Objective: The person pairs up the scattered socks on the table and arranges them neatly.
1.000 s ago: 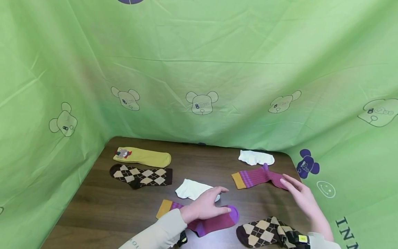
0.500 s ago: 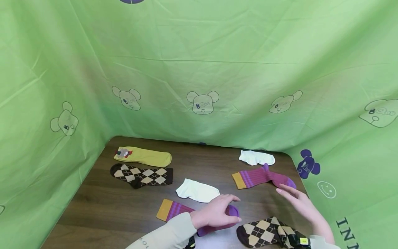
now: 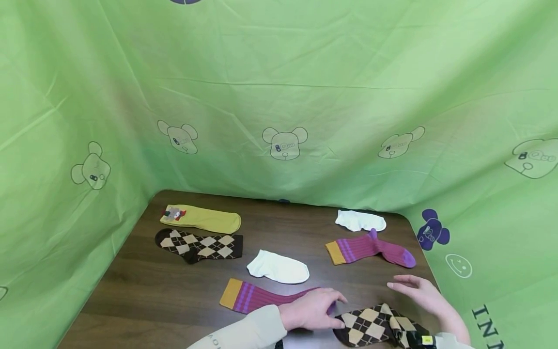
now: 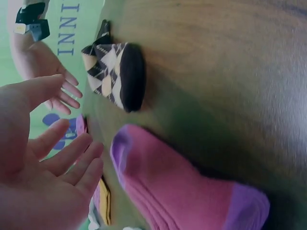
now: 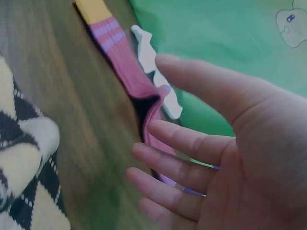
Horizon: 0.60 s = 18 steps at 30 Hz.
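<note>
My left hand point(image 3: 311, 309) hovers over the toe half of a magenta sock with a mustard cuff point(image 3: 261, 296). Its fingers are spread and hold nothing; the left wrist view shows that sock point(image 4: 177, 187) below the hand. A black-and-beige argyle sock point(image 3: 368, 324) lies bunched between the two hands, just beyond my left fingertips. My right hand point(image 3: 420, 294) is held above the table behind the argyle sock, fingers loosely extended around nothing. Past it lies a second magenta sock point(image 3: 362, 247), seen folded up at its heel in the right wrist view point(image 5: 127, 64).
At the back left a yellow sock point(image 3: 209, 220) lies above a flat argyle sock point(image 3: 213, 248). One white sock point(image 3: 276, 267) is mid-table, another white sock point(image 3: 359, 221) at the back right. Green printed cloth point(image 3: 283, 97) walls in the brown table point(image 3: 131, 295).
My left hand has moved right and toward me, from the white sock across the magenta one to the argyle sock's edge. My right hand has drawn back from the far magenta sock, uncovering its toe.
</note>
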Each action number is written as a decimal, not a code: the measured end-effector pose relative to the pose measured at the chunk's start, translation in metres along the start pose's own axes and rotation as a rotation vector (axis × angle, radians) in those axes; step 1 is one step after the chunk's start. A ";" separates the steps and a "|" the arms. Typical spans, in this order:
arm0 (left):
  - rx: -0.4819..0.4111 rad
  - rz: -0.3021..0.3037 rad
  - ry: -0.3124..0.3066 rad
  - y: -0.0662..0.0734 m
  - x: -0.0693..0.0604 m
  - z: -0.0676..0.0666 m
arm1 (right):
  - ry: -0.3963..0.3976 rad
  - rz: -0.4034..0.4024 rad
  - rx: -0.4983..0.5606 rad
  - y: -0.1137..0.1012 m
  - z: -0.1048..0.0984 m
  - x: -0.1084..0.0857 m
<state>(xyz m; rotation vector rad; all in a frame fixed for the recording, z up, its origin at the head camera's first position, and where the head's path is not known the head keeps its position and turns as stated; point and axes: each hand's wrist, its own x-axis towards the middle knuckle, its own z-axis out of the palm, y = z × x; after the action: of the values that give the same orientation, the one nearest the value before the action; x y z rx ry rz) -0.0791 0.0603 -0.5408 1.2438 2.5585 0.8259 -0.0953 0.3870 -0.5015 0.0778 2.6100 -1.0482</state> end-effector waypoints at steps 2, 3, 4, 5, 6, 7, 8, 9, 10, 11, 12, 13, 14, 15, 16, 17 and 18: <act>0.032 0.007 -0.031 0.001 0.001 0.004 | -0.004 -0.001 -0.001 0.004 0.000 0.000; 0.046 0.009 -0.046 0.002 0.001 0.006 | -0.005 0.001 -0.001 0.007 0.000 0.000; 0.058 0.011 -0.058 0.003 0.002 0.008 | -0.008 0.003 0.001 0.010 0.001 0.000; 0.074 0.013 -0.066 0.004 0.002 0.009 | -0.011 0.003 0.004 0.013 0.001 -0.001; 0.083 0.014 -0.080 0.006 0.002 0.009 | -0.014 0.004 0.006 0.017 0.001 -0.001; 0.092 0.017 -0.089 0.007 0.002 0.009 | -0.015 0.007 0.009 0.020 0.001 -0.002; 0.107 0.026 -0.097 0.008 0.002 0.010 | -0.016 0.006 0.007 0.023 0.001 -0.002; 0.121 0.036 -0.106 0.009 0.003 0.010 | -0.016 0.007 0.011 0.027 0.002 -0.002; 0.139 0.048 -0.117 0.011 0.004 0.011 | -0.016 0.008 0.015 0.029 0.002 -0.003; 0.158 0.062 -0.130 0.012 0.004 0.011 | -0.014 0.009 0.019 0.032 0.002 -0.003; 0.179 0.074 -0.145 0.013 0.005 0.012 | -0.014 0.007 0.021 0.034 0.002 -0.003; 0.205 0.085 -0.160 0.014 0.006 0.012 | -0.016 0.003 0.025 0.036 0.003 -0.003; 0.233 0.098 -0.175 0.015 0.007 0.013 | -0.019 -0.002 0.030 0.038 0.003 -0.004; 0.262 0.110 -0.190 0.017 0.007 0.013 | -0.021 0.001 0.033 0.039 0.003 -0.005; 0.291 0.118 -0.203 0.018 0.008 0.014 | -0.024 -0.001 0.034 0.041 0.003 -0.005; 0.321 0.126 -0.213 0.019 0.008 0.015 | -0.028 -0.004 0.031 0.042 0.003 -0.007; 0.351 0.129 -0.222 0.021 0.009 0.017 | -0.034 -0.008 0.030 0.044 0.003 -0.008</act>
<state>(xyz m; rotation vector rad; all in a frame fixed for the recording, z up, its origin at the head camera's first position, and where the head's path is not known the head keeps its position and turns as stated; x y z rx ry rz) -0.0645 0.0840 -0.5426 1.5139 2.5303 0.2414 -0.0795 0.4176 -0.5300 0.0561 2.5666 -1.0818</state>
